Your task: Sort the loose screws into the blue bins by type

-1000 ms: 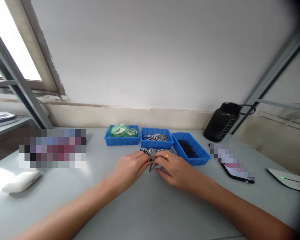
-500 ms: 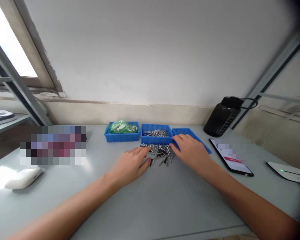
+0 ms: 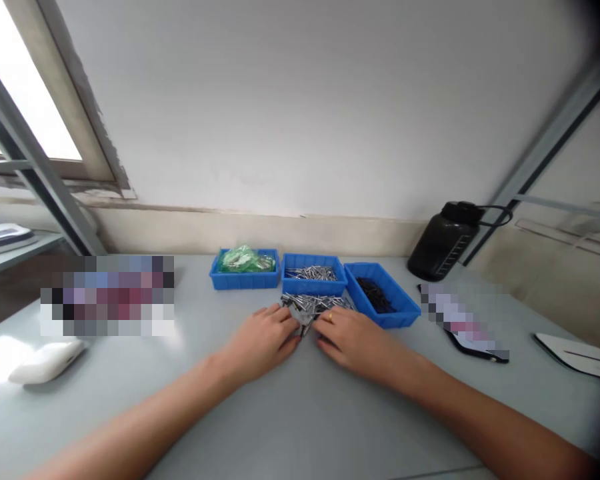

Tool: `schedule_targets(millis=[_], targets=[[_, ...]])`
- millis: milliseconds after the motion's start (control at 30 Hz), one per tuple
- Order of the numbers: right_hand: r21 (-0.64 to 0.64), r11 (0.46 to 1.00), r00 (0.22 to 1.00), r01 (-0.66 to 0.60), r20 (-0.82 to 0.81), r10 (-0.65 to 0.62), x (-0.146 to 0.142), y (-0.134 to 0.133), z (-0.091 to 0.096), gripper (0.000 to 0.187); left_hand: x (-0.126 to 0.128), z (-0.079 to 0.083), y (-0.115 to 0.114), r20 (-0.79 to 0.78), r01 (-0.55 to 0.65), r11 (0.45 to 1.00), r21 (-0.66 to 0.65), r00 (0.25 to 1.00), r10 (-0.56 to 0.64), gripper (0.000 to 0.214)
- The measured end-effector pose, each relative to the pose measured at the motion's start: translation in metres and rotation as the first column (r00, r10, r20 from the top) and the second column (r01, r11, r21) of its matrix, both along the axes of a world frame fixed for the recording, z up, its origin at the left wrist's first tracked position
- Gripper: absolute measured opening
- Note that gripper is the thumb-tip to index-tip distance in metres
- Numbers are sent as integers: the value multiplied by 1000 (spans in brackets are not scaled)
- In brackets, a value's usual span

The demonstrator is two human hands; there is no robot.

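A heap of loose silver screws (image 3: 314, 304) lies on the grey table (image 3: 300, 413) in front of three blue trays. My left hand (image 3: 265, 337) rests palm down at the heap's left side, fingers together and touching the screws. My right hand (image 3: 353, 337), with a gold ring, lies palm down at the heap's right side, fingertips in the screws. Behind them, the left tray (image 3: 244, 279) holds green bags, the middle tray (image 3: 313, 283) holds silver screws, and the right tray (image 3: 403, 310) holds dark screws. What either hand's fingertips hold is hidden.
A dark water bottle (image 3: 443, 241) stands at the back right. A phone (image 3: 473, 333) lies right of the trays, and a white flat device (image 3: 577, 353) at the far right. A white object (image 3: 43, 361) lies at the left. A wall runs behind the trays.
My right hand came back from the right tray to the heap of screws. My left hand stayed at the heap's left side, fingers drawn slightly closer.
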State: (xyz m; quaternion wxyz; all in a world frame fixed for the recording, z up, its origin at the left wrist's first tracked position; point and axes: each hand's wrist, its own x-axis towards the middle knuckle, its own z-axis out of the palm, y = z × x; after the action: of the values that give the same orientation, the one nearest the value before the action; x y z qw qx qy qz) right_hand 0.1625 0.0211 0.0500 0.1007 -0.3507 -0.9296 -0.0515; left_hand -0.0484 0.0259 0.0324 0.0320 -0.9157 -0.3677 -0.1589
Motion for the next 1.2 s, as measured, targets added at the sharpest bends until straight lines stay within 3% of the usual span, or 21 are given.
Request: schedule_targets(millis=[567,800,967,1200], targets=[[44,999,996,-7,91,3,5,6,-9,21,1,1,0,-29,39,999,-4,999,-39,18],[45,999,990,20,138,-26,2,4,-1,13,2,0,0,-50,28,999,-45,998,-30,18],[56,991,992,-120,-30,122,1,-2,6,7,4,4,-5,4,47,996,-73,999,-47,16],[118,942,915,-315,-227,335,-3,-10,6,8,6,8,-9,29,173,981,-82,985,-171,10]])
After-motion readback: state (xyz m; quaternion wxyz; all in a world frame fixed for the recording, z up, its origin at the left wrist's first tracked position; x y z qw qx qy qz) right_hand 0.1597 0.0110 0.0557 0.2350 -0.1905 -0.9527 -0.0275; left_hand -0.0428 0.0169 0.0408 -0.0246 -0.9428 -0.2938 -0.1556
